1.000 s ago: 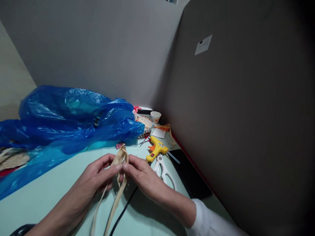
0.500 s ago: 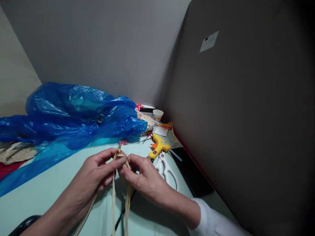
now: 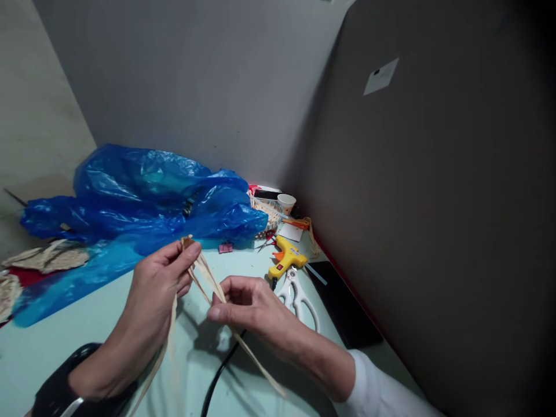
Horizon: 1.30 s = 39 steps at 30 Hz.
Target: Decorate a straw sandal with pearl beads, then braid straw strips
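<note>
- Head view: left hand (image 3: 152,284), grip closed on upper end of pale strips (image 3: 209,274).
- Right hand (image 3: 256,304), grip loosely closed around strips lower down.
- Pale strips, held above table (image 3: 108,310), tails trailing.
- Yellow glue gun (image 3: 285,259), near white-handled scissors (image 3: 297,298).

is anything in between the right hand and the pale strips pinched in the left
Nothing visible stands between them: the pale strips run from the left hand down to the fingertips of the right hand. The yellow glue gun and white-handled scissors lie beyond the right hand, outside that stretch.
</note>
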{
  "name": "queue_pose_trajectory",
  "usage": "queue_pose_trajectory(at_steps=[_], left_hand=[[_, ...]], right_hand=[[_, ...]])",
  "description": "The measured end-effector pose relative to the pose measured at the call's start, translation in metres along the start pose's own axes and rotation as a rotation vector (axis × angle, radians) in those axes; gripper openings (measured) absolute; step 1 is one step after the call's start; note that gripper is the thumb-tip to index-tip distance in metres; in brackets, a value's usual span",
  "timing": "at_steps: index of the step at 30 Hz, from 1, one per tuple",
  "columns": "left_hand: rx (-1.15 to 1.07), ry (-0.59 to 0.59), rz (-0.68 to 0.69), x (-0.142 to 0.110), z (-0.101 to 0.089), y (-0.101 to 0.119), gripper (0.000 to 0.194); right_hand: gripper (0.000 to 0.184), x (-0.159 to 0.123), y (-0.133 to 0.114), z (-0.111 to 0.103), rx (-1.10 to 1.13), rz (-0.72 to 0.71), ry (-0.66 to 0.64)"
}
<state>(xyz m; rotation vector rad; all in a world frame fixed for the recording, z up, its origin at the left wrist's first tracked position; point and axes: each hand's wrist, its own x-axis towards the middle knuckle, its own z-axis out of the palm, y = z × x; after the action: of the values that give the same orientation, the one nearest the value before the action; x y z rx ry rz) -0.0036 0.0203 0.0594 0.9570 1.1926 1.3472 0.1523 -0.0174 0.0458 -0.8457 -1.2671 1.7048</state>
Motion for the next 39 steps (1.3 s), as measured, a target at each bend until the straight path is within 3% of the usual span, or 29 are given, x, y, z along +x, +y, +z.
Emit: queue_pose_trajectory(at_steps=[6,11,13,15,19,23,26,29,35,39], left_hand=[[-0.094,0.195,0.081,0.021,-0.02,0.015,0.023],[-0.173,0.303,0.145,0.049,-0.05,0.015,0.022],[-0.185,0.293,0.163,0.054,-0.053,0.012,0.025],[-0.178,0.238,0.171,0.052,-0.048,0.008,0.029],[-0.135,0.067,0.184,0.034,-0.025,0.002,0.044],[-0.057,-0.077,0.183,0.014,-0.005,-0.001,0.045],[0.027,-0.128,0.195,0.003,0.006,-0.002,0.04],[0.106,-0.11,0.241,-0.005,0.013,-0.006,0.034],[0.177,0.011,0.324,-0.011,0.02,-0.014,0.03],[0.161,0.011,0.307,-0.008,0.021,-0.014,0.031]], right_hand=[[0.042,-0.007,-0.002,0.005,-0.018,0.109,-0.166],[0.046,-0.023,-0.018,0.002,-0.214,0.127,-0.572],[0.05,-0.024,-0.023,-0.006,-0.248,0.126,-0.626],[0.045,-0.02,-0.025,-0.015,-0.252,0.072,-0.493],[0.034,-0.005,-0.027,-0.029,-0.089,-0.188,-0.021],[0.027,-0.001,-0.031,-0.026,-0.21,-0.274,0.166],[0.035,-0.003,-0.027,-0.013,-0.283,-0.18,0.106],[0.039,-0.003,-0.013,0.002,-0.153,-0.066,-0.006],[0.054,0.001,0.003,0.013,-0.002,0.029,0.08],[0.048,-0.001,-0.001,0.014,-0.04,0.024,0.051]])
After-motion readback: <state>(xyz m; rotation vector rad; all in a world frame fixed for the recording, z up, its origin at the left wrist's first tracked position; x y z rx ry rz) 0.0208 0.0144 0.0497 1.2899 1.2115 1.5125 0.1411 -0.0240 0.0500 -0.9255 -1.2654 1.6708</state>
